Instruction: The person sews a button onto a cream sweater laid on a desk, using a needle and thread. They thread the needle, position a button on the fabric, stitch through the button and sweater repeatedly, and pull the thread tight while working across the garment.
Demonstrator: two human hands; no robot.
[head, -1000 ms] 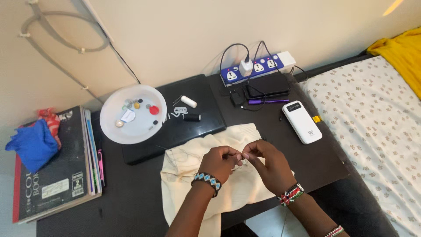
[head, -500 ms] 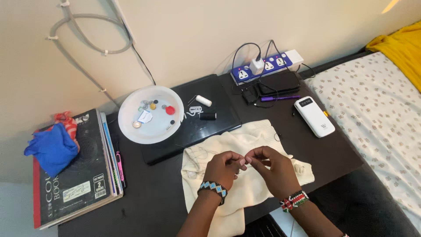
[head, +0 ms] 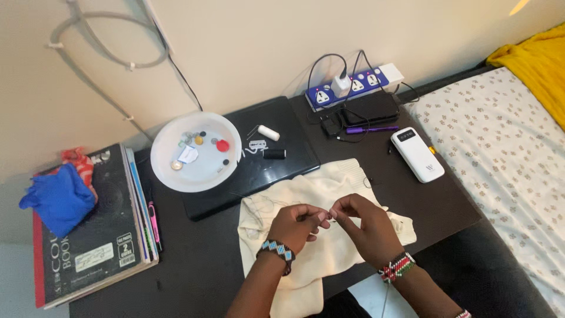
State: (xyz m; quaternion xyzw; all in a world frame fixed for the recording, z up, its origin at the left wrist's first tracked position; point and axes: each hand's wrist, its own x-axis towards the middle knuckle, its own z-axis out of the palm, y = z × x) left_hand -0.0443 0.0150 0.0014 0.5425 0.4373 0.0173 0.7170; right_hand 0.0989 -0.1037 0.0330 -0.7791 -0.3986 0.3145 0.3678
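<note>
Together, left hand [head: 297,227] and right hand [head: 368,227] meet fingertip to fingertip, fingers pinched shut on something too small to tell, above a cream cloth [head: 329,188] lying on the tabletop [head: 206,259].

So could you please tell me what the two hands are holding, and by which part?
Cannot tell: left hand and right hand pinch fingertips together above the cream knitted cloth.

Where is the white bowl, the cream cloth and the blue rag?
White bowl [head: 166,171]: head view, bare left inside.
Cream cloth [head: 321,191]: head view, upper part above the hands.
Blue rag [head: 57,200]: head view, its middle.
</note>
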